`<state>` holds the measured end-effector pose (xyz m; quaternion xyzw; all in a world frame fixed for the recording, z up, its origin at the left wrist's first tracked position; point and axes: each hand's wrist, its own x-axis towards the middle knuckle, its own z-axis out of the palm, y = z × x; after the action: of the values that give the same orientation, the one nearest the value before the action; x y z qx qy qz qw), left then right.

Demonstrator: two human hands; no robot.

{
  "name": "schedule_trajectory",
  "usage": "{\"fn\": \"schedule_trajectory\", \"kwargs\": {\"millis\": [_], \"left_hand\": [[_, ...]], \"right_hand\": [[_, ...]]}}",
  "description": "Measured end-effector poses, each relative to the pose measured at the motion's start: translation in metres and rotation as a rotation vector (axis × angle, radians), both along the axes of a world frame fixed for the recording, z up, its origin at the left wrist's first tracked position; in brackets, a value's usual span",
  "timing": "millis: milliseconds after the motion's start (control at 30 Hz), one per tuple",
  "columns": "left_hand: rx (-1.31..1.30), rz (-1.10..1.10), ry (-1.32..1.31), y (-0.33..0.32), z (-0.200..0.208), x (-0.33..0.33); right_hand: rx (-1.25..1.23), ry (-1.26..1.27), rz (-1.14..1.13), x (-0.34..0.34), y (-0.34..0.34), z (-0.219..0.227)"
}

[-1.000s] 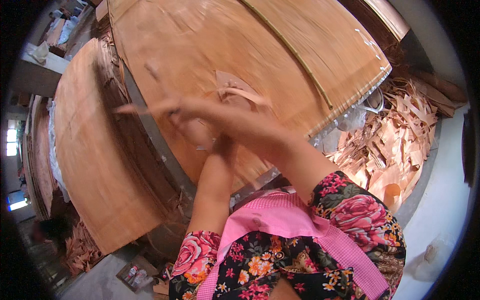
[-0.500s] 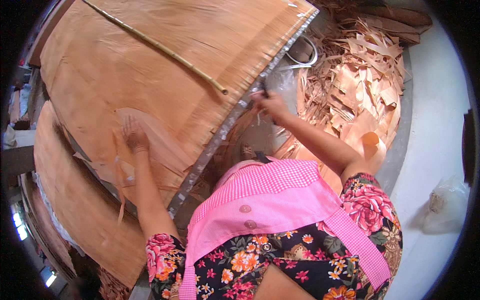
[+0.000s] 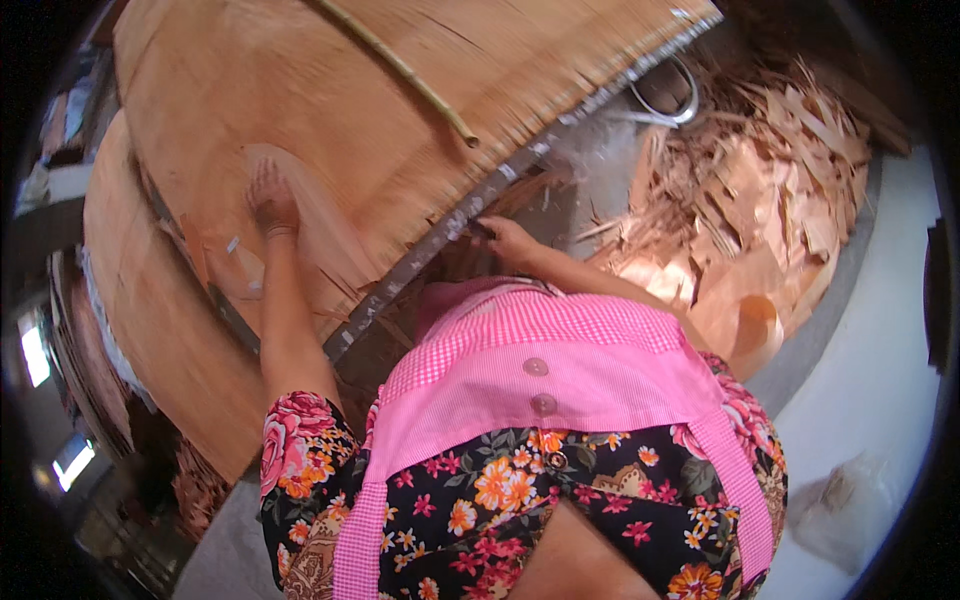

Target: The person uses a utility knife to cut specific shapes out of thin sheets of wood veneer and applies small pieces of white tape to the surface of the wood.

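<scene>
A broad stack of thin tan wood veneer (image 3: 300, 80) lies before me. My left hand (image 3: 272, 198) rests flat on it with fingers stretched out, over a paler loose veneer piece (image 3: 325, 235). At the stack's right edge, my right hand (image 3: 510, 243) is closed around a small dark tool (image 3: 481, 229); its kind cannot be made out. The tool is beside the patchy dark edge strip (image 3: 440, 238). A thin bamboo stick (image 3: 400, 65) lies across the top of the veneer, beyond both hands.
A big heap of torn veneer scraps (image 3: 770, 220) fills the right side. Between heap and stack stands a pale curved handle or rim (image 3: 692, 100). Another veneer sheet (image 3: 150, 270) lies lower left. A clear plastic bag (image 3: 845, 510) sits on the pale floor at right.
My right hand has come down the stack's edge toward my body, with the dark tool in it. My left hand stays flat on the pale piece. The whole view has shifted.
</scene>
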<state>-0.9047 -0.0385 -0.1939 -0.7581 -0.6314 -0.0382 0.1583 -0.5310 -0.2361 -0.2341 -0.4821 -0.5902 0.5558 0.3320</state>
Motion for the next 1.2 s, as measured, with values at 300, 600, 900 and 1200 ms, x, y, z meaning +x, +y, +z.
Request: {"fn": "schedule_trajectory", "kwargs": {"millis": [300,600,900,1200], "left_hand": [[0.080,0.159,-0.162,-0.012,0.005,0.010],[-0.030,0.250,-0.311,0.020,0.029,0.015],[0.063,0.258,-0.346,0.030,0.020,0.009],[0.092,0.234,-0.427,0.034,0.023,0.007]], "right_hand": [[-0.209,-0.379,0.400,0.023,0.034,0.113],[-0.224,-0.104,0.218,-0.118,0.246,0.163],[-0.024,-0.600,0.699,-0.284,0.370,0.118],[0.114,-1.089,0.687,-0.309,0.374,0.110]]}}
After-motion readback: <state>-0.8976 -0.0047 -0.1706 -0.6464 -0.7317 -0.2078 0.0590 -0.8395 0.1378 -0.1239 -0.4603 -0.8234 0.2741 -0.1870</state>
